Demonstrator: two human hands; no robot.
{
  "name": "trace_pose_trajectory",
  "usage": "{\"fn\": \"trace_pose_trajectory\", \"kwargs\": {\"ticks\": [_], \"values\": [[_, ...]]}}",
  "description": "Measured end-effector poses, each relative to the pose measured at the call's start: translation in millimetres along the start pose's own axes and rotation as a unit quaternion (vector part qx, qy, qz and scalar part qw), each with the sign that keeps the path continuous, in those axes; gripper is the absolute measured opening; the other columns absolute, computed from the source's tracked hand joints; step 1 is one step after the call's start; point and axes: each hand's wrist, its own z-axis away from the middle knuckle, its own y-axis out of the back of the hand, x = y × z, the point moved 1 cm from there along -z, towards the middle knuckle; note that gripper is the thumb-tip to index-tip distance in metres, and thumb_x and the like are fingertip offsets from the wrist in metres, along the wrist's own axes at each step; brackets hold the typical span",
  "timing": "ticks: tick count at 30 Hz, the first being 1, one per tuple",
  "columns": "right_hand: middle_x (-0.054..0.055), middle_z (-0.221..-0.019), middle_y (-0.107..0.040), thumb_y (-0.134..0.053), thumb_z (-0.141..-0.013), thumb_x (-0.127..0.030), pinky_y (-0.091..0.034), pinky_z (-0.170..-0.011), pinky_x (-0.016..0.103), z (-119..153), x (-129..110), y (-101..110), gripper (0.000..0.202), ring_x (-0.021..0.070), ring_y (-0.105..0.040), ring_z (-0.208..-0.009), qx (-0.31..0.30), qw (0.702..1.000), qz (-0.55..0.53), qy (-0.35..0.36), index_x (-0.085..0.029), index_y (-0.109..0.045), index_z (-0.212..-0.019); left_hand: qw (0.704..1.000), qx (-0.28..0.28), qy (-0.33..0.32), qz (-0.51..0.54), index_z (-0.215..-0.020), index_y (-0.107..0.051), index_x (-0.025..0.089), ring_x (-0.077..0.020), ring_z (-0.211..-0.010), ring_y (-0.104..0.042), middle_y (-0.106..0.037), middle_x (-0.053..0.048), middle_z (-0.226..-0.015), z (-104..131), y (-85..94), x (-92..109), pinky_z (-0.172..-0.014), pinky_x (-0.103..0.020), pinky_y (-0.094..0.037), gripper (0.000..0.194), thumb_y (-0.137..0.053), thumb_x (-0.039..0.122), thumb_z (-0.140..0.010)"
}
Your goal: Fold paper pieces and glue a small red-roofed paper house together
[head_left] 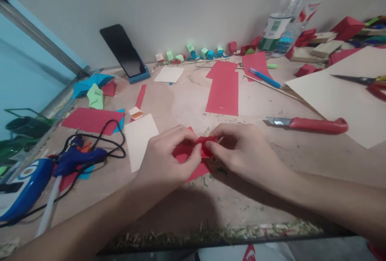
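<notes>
Between both hands, near the table's front middle, is a small folded piece of red paper (206, 145). My left hand (170, 152) pinches its left side between thumb and forefinger. On the right side, my right hand (241, 146) grips it the same way, thumb in front. Beneath the hands lies a flat sheet of red paper (199, 172), partly covered by my left hand. Just left of my left hand rests a cream paper sheet (140, 138). The exact shape of the folded piece is partly hidden by my fingers.
A red-handled knife (316, 125) lies to the right, near scissors (358, 79) on a large cream sheet (346, 96). At left sits a blue glue gun (78, 157) with a looping black cord. A phone (123, 50) and plastic bottles (276, 31) stand along the wall.
</notes>
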Motion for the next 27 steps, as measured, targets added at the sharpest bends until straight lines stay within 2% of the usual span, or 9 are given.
{"fn": "trace_pose_trajectory", "kwargs": {"ticks": [4, 6, 10, 14, 18, 22, 27], "values": [[-0.003, -0.064, -0.072, -0.064, -0.087, -0.015, -0.047, -0.055, 0.026, 0, 0, -1, 0.013, 0.0131, -0.064, -0.055, 0.022, 1.0, 0.007, -0.009, -0.02, -0.071, -0.077, 0.999, -0.002, -0.038, -0.033, -0.087, -0.066, 0.019, -0.0164, -0.078, -0.069, -0.074, -0.004, -0.086, 1, -0.8, 2, -0.073, -0.028, -0.053, 0.009, -0.062, 0.01, -0.088], [-0.002, -0.066, -0.072, -0.064, -0.089, -0.017, -0.046, -0.054, 0.026, 0, 1, -2, 0.011, 0.0137, -0.064, -0.055, 0.024, 1.0, -0.004, -0.005, -0.021, -0.07, -0.079, 0.998, 0.003, -0.037, -0.044, -0.088, -0.066, 0.02, -0.0164, -0.078, -0.069, -0.074, -0.003, -0.086, 0, 0.5, 3, -0.072, -0.028, -0.053, 0.01, -0.062, 0.01, -0.088], [0.002, -0.08, -0.076, -0.067, -0.092, -0.023, -0.051, -0.061, 0.027, 0, 3, -2, 0.007, 0.0159, -0.069, -0.068, 0.008, 0.998, -0.069, 0.001, -0.02, -0.071, -0.088, 0.999, 0.02, 0.019, -0.03, -0.088, -0.068, 0.022, -0.017, -0.077, -0.07, -0.075, -0.001, -0.085, -3, 5.0, 0, -0.072, -0.028, -0.055, 0.01, -0.063, 0.014, -0.09], [0.002, -0.079, -0.075, -0.07, -0.09, -0.024, -0.054, -0.063, 0.025, -4, 6, 0, 0.009, 0.0156, -0.07, -0.071, -0.015, 0.988, -0.15, -0.04, -0.019, -0.072, -0.084, 0.996, 0.014, 0.08, 0.03, -0.092, -0.069, 0.022, -0.0165, -0.081, -0.072, -0.075, -0.001, -0.089, -4, 4.7, -7, -0.077, -0.028, -0.058, 0.007, -0.065, 0.017, -0.091], [0.003, -0.078, -0.075, -0.075, -0.088, -0.029, -0.057, -0.062, 0.026, -7, 9, 0, 0.013, 0.0161, -0.071, -0.069, -0.006, 0.973, -0.209, -0.098, -0.018, -0.071, -0.082, 0.987, 0.034, 0.11, 0.11, -0.107, -0.061, 0.024, -0.0152, -0.086, -0.072, -0.072, 0.001, -0.094, -1, -0.1, -10, -0.081, -0.026, -0.06, 0.025, -0.073, 0.017, -0.087], [0.003, -0.072, -0.075, -0.076, -0.087, -0.033, -0.055, -0.058, 0.025, -6, 8, -2, 0.018, 0.0142, -0.069, -0.06, -0.004, 0.961, -0.243, -0.131, -0.019, -0.066, -0.081, 0.98, 0.036, 0.126, 0.147, -0.091, -0.054, 0.023, -0.0141, -0.078, -0.07, -0.067, 0.003, -0.086, 0, -1.4, -10, -0.074, -0.025, -0.06, 0.028, -0.08, 0.022, -0.082], [0.003, -0.074, -0.074, -0.078, -0.086, -0.034, -0.059, -0.062, 0.028, -4, 9, -1, 0.022, 0.0175, -0.072, -0.067, -0.029, 0.955, -0.263, -0.13, -0.02, -0.062, -0.081, 0.985, 0.006, 0.127, 0.119, -0.08, -0.06, 0.02, -0.0141, -0.078, -0.068, -0.066, 0.0, -0.082, -3, 1.2, -9, -0.074, -0.025, -0.058, 0.011, -0.068, 0.015, -0.086]]}}
